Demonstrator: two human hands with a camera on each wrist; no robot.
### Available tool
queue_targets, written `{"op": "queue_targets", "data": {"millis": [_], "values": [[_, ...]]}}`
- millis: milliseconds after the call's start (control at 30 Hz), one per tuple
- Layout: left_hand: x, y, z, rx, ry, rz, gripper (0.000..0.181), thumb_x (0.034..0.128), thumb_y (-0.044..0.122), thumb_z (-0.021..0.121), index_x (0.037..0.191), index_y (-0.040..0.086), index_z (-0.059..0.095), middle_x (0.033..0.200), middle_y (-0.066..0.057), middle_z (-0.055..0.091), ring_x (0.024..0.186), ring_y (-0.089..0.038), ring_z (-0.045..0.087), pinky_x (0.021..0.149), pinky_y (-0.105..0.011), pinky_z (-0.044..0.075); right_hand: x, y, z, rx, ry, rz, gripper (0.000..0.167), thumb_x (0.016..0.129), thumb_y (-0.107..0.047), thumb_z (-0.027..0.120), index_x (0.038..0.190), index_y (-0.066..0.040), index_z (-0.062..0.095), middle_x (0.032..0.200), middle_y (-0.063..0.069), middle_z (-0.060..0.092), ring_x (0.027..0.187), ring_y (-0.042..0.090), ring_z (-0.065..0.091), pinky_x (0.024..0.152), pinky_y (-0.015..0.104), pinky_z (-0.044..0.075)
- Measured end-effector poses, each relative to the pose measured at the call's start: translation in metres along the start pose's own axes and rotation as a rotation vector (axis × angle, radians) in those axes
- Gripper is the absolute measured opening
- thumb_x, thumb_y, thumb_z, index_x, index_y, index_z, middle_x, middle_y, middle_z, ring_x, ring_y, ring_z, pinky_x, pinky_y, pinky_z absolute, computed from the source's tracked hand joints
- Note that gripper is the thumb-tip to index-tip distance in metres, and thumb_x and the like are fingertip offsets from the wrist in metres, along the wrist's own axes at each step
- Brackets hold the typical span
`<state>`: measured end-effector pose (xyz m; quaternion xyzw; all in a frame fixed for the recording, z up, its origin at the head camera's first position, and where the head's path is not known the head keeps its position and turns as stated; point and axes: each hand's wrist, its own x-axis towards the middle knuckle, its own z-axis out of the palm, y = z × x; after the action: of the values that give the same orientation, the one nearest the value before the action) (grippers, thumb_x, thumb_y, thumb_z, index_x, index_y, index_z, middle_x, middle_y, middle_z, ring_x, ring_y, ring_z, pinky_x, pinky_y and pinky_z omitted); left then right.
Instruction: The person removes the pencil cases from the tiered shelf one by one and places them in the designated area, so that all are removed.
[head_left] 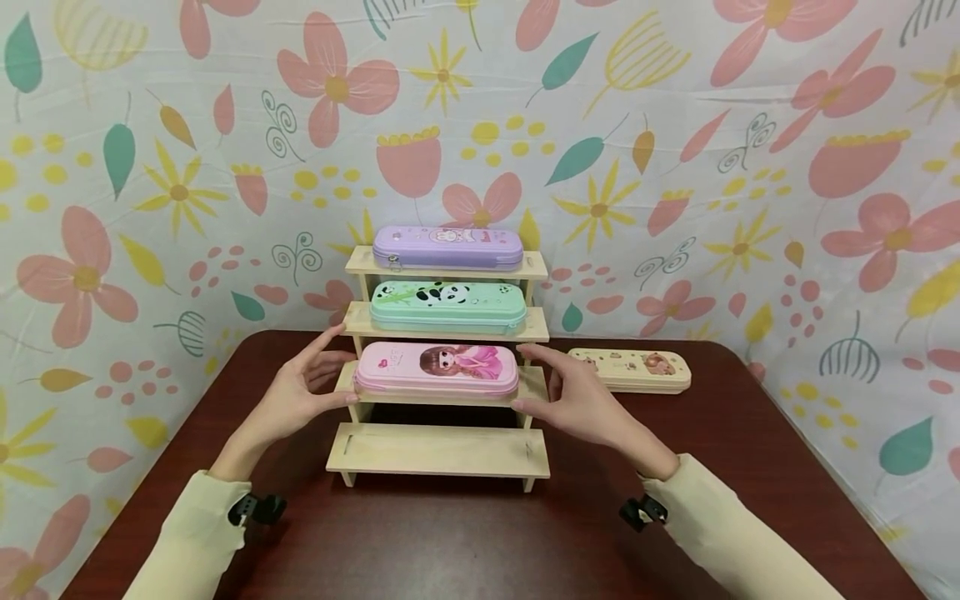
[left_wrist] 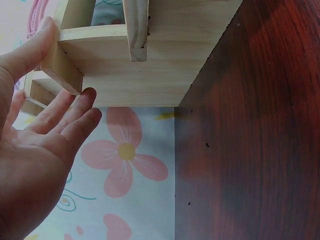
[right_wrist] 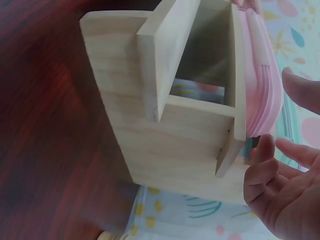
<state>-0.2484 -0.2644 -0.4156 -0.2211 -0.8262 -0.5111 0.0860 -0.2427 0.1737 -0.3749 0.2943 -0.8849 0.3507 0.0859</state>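
Note:
A pink pencil case [head_left: 437, 369] with a doll picture lies on the second step from the bottom of a wooden stepped stand [head_left: 438, 450]. My left hand [head_left: 300, 392] is at its left end, the thumb touching the case's edge and the other fingers loosely bent beside the step, as the left wrist view shows [left_wrist: 45, 135]. At the right end is my right hand [head_left: 581, 396], thumb and fingers spread around the corner; in the right wrist view a gap shows between the thumb and the pink case [right_wrist: 260, 75]. A mint panda case [head_left: 448, 307] and a purple case [head_left: 447, 247] lie on the steps above.
A cream case [head_left: 637, 371] with a bear picture lies on the dark red table [head_left: 450, 542], right of the stand. The stand's bottom step is bare. Behind the table hangs a flower-patterned cloth [head_left: 480, 108].

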Motion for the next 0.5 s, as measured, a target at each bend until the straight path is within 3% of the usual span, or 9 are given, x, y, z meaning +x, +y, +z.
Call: {"op": "queue_targets", "data": {"millis": [100, 200, 300, 400, 500], "values": [[0.000, 0.000, 0.000, -0.011, 0.001, 0.003, 0.102, 0.0862, 0.004, 0.089, 0.168, 0.024, 0.031, 0.136, -0.021, 0.064, 0.129, -0.040, 0.060, 0.109, -0.059, 0.043, 0.006, -0.002, 0.003, 0.004, 0.008, 0.008, 0.076, 0.085, -0.033, 0.092, 0.149, -0.010, 0.059, 0.110, 0.006, 0.072, 0.062, 0.019, 0.054, 0.053, 0.031, 0.045], [0.000, 0.001, 0.000, -0.020, -0.002, 0.006, 0.101, 0.0867, 0.003, 0.088, 0.168, 0.023, 0.031, 0.137, -0.022, 0.063, 0.129, -0.041, 0.059, 0.110, -0.060, 0.042, 0.009, -0.004, 0.006, 0.002, 0.011, 0.023, 0.075, 0.084, -0.035, 0.092, 0.149, -0.012, 0.060, 0.125, 0.003, 0.070, 0.059, 0.016, 0.052, 0.050, 0.031, 0.043], [0.000, 0.001, 0.000, -0.022, -0.003, 0.006, 0.101, 0.0867, 0.003, 0.088, 0.168, 0.022, 0.031, 0.137, -0.023, 0.063, 0.130, -0.042, 0.059, 0.110, -0.061, 0.042, 0.012, -0.005, 0.009, -0.007, -0.003, 0.029, 0.076, 0.084, -0.036, 0.092, 0.148, -0.013, 0.060, 0.089, 0.002, 0.071, 0.053, 0.013, 0.048, 0.047, 0.030, 0.041], [0.000, 0.000, 0.000, -0.019, -0.002, 0.005, 0.101, 0.0868, 0.003, 0.088, 0.168, 0.023, 0.031, 0.136, -0.023, 0.063, 0.130, -0.042, 0.059, 0.110, -0.062, 0.042, 0.014, -0.005, 0.011, -0.010, -0.022, 0.034, 0.076, 0.085, -0.037, 0.092, 0.150, -0.014, 0.059, 0.058, -0.002, 0.053, 0.046, 0.010, 0.043, 0.045, 0.029, 0.039], [0.000, -0.001, 0.000, -0.017, -0.003, 0.010, 0.101, 0.0864, 0.003, 0.088, 0.168, 0.022, 0.031, 0.136, -0.023, 0.063, 0.129, -0.042, 0.059, 0.109, -0.061, 0.042, 0.017, -0.005, 0.013, 0.004, -0.022, 0.032, 0.076, 0.086, -0.037, 0.091, 0.150, -0.014, 0.058, 0.053, -0.004, 0.042, 0.044, 0.009, 0.039, 0.044, 0.028, 0.037]]}}
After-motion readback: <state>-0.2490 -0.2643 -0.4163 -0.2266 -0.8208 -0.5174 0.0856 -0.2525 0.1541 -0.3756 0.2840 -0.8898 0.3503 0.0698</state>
